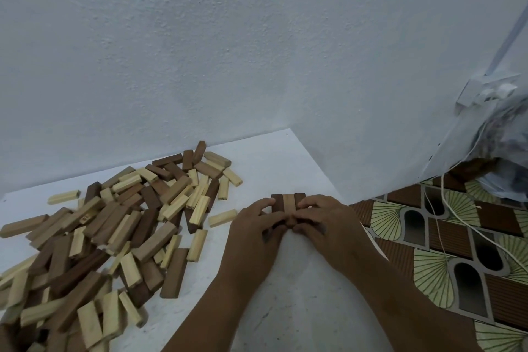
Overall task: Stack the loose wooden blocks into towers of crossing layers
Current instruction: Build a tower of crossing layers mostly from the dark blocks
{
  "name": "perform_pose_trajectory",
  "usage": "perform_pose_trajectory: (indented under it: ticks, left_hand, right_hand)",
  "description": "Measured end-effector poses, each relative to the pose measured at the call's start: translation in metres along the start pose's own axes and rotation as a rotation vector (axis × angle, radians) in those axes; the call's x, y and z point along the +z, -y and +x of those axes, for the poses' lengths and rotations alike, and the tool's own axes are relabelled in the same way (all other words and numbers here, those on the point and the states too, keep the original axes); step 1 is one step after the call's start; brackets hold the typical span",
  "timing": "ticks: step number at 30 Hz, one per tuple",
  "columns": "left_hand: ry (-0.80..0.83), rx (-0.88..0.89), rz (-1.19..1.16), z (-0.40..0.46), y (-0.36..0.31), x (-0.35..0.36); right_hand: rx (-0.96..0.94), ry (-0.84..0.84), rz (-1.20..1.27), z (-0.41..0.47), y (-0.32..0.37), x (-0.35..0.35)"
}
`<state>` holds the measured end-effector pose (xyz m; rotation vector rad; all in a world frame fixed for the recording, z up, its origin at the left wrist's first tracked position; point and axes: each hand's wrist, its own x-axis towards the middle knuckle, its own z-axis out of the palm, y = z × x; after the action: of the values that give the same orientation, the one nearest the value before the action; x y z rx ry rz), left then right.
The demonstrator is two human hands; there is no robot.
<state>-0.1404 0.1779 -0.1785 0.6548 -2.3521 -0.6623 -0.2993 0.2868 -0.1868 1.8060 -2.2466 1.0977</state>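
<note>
My left hand [254, 218] and right hand [317, 216] close in from either side on the first layer [288, 203], three wooden blocks lying side by side on the white table [285, 294], a pale block between two dark ones. The fingers of both hands curl around the row's ends and sides, pinching the blocks together to square them up.

The risk from here, as I judge it, is uneven pressure: squeeze harder on one side and the row could skew or a block could pop out of line, leaving a crooked base for the crossing layer to come.

Left of the first layer sprawls the pile of loose blocks [114, 231], light and dark mixed, some leaning on one another; a stray pale block [223, 217] lies between pile and layer, just beside my left hand. Behind the layer rises the wall [257, 51]. To its right the table ends, with patterned floor [457, 251], white cords [457, 214] and a plastic bag [503, 146] beyond. Nothing blocks my reach to the pile.
</note>
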Motion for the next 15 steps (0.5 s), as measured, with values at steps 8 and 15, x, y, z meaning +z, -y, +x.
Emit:
perform_pose_trajectory:
  ticks: [8,15]
  left_hand:
    - [-0.030,0.018,0.027,0.002,-0.001,0.003]
    - [-0.229,0.005,-0.132,-0.003,-0.005,-0.009]
  right_hand:
    - [0.016,-0.017,-0.004,0.001,0.005,-0.002]
    - [0.023,-0.180,0.094,0.001,0.010,-0.012]
